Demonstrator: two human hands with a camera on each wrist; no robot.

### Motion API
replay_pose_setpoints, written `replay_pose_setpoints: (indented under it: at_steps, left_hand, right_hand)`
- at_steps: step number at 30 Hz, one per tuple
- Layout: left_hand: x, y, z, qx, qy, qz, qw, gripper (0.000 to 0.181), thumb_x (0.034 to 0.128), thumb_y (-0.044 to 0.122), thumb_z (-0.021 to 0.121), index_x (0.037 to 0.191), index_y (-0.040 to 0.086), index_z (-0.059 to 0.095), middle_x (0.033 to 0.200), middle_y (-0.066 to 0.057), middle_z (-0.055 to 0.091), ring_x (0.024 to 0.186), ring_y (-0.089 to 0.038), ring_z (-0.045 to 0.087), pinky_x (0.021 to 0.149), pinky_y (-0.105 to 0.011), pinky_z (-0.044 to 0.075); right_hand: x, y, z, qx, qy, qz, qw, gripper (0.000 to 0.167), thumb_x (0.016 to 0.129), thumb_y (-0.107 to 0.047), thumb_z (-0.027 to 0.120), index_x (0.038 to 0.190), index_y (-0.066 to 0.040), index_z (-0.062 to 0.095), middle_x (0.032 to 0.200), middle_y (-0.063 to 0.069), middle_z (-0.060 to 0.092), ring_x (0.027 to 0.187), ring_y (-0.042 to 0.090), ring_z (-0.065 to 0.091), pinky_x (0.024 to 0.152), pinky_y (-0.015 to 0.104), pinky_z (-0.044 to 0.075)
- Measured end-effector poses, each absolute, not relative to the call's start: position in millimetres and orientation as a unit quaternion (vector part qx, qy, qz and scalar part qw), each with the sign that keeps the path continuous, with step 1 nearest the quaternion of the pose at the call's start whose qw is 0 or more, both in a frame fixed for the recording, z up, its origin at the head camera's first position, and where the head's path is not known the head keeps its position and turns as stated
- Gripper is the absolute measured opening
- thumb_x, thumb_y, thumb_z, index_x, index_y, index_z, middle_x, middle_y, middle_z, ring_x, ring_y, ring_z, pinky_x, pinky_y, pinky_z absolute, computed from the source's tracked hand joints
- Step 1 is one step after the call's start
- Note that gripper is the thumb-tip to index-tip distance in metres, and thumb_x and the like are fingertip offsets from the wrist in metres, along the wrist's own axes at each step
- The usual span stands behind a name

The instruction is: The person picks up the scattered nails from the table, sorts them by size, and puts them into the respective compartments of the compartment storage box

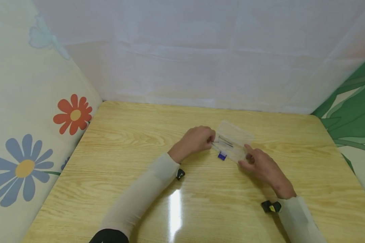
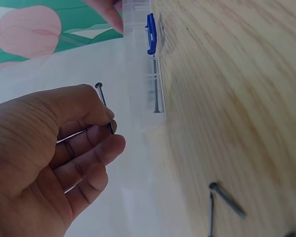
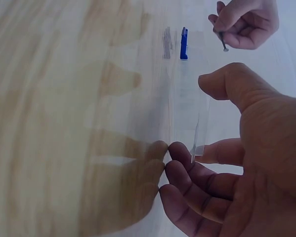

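Observation:
My left hand (image 1: 197, 139) pinches a thin dark nail (image 2: 103, 96) between thumb and forefinger, at the left end of a clear plastic box (image 1: 235, 155). The nail's flat head sticks up above the fingers. The box's clear lid (image 1: 235, 130) stands open at the back, and a blue latch (image 1: 222, 155) shows on its front. Several dark nails (image 1: 226, 143) lie in the box. My right hand (image 1: 263, 165) holds the box's right end, thumb at the front and forefinger farther back. The other fingers of that hand are curled beside the box in the right wrist view.
Loose nails (image 2: 228, 200) lie on the wooden table (image 1: 134, 128) in the left wrist view; the head view does not show them. A white cloth (image 1: 176, 67) hangs behind the table. Flower-printed cloths (image 1: 18, 118) stand at both sides.

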State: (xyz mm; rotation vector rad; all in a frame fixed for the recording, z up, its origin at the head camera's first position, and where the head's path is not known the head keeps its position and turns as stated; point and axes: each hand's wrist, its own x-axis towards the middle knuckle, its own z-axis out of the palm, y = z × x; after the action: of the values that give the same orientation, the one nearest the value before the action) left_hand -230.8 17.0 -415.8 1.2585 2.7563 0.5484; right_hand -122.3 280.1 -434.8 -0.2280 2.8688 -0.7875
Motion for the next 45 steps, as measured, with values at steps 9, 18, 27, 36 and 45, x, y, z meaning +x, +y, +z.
replay_pose_setpoints:
  at_steps: [9, 18, 27, 36, 45]
  left_hand:
    - [-230.2, 29.1, -410.8, 0.411, 0.900, 0.136, 0.046, 0.015, 0.0990, 0.016, 0.065, 0.113, 0.014, 0.070, 0.106, 0.001, 0.065, 0.084, -0.012, 0.057, 0.066, -0.027, 0.048]
    - [-224.9, 20.8, -409.6, 0.405, 0.902, 0.145, 0.029, 0.010, 0.0965, 0.015, 0.067, 0.105, 0.015, 0.072, 0.099, 0.003, 0.063, 0.081, -0.011, 0.056, 0.066, -0.027, 0.048]
    - [-218.5, 4.8, -410.0, 0.398, 0.904, 0.152, 0.028, 0.004, 0.0955, 0.014, 0.067, 0.094, 0.016, 0.070, 0.089, 0.006, 0.060, 0.076, -0.011, 0.054, 0.063, -0.026, 0.046]
    - [-209.9, -12.1, -407.5, 0.395, 0.904, 0.158, 0.044, 0.005, 0.0970, 0.015, 0.066, 0.098, 0.016, 0.071, 0.091, 0.006, 0.065, 0.078, -0.010, 0.058, 0.065, -0.027, 0.049]
    - [-195.9, -30.9, -404.0, 0.386, 0.910, 0.147, 0.036, 0.008, 0.0953, 0.015, 0.067, 0.088, 0.019, 0.068, 0.080, 0.009, 0.061, 0.070, -0.009, 0.054, 0.059, -0.028, 0.045]
  right_hand:
    - [-123.1, 278.3, -434.5, -0.088, 0.955, -0.273, 0.075, 0.077, 0.096, -0.023, 0.073, 0.150, 0.015, 0.035, 0.101, 0.014, 0.067, 0.087, 0.024, 0.063, 0.077, 0.047, 0.053]
    - [-123.2, 280.0, -434.7, -0.078, 0.956, -0.270, 0.084, 0.078, 0.097, -0.024, 0.071, 0.152, 0.014, 0.032, 0.104, 0.016, 0.067, 0.087, 0.025, 0.061, 0.077, 0.045, 0.052]
    - [-122.1, 282.1, -434.9, -0.081, 0.956, -0.269, 0.086, 0.077, 0.096, -0.024, 0.072, 0.151, 0.015, 0.034, 0.105, 0.017, 0.069, 0.092, 0.028, 0.065, 0.082, 0.051, 0.054]
    - [-121.4, 283.6, -434.9, -0.086, 0.956, -0.268, 0.081, 0.077, 0.096, -0.024, 0.071, 0.150, 0.016, 0.034, 0.104, 0.018, 0.069, 0.092, 0.029, 0.065, 0.084, 0.053, 0.053]
    - [-124.0, 282.9, -433.9, -0.094, 0.955, -0.270, 0.075, 0.074, 0.095, -0.024, 0.073, 0.149, 0.014, 0.038, 0.097, 0.012, 0.069, 0.085, 0.023, 0.062, 0.078, 0.047, 0.053]
